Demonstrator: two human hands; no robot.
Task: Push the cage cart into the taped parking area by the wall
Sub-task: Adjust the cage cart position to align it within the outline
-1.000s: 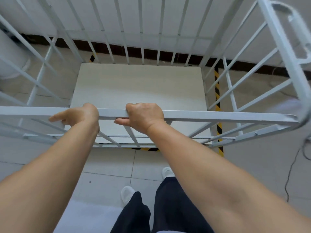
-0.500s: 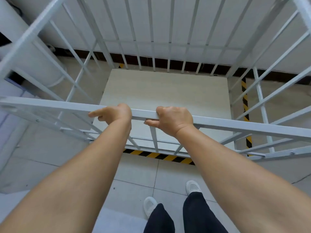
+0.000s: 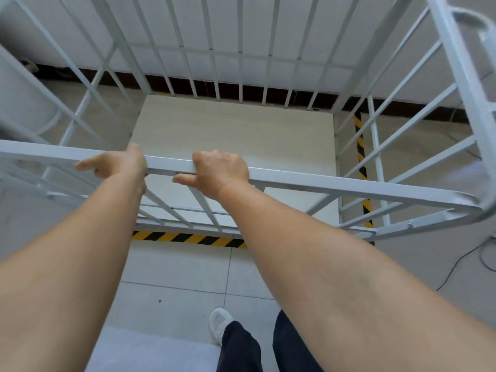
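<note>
The white metal cage cart (image 3: 335, 185) stands in front of me, its pale board floor (image 3: 233, 135) seen from above. My left hand (image 3: 120, 163) and my right hand (image 3: 220, 170) both grip the near top rail, close together. Yellow-black tape (image 3: 188, 237) runs on the floor just under the cart's near edge. Another yellow-black strip (image 3: 361, 154) runs along the cart's right side toward the wall. The cart's far bars sit close to the white wall (image 3: 241, 36) and its dark skirting (image 3: 230, 91).
A white rounded object (image 3: 24, 103) stands at the left beside the cart. A thin cable (image 3: 461, 264) lies on the grey tiles at the right. My feet and dark trousers (image 3: 241, 347) are below, behind the cart.
The view has swung left and then back right while the cart shifted forward. More of the near tape strip shows below the cart's edge. Both hands have kept their grip on the rail.
</note>
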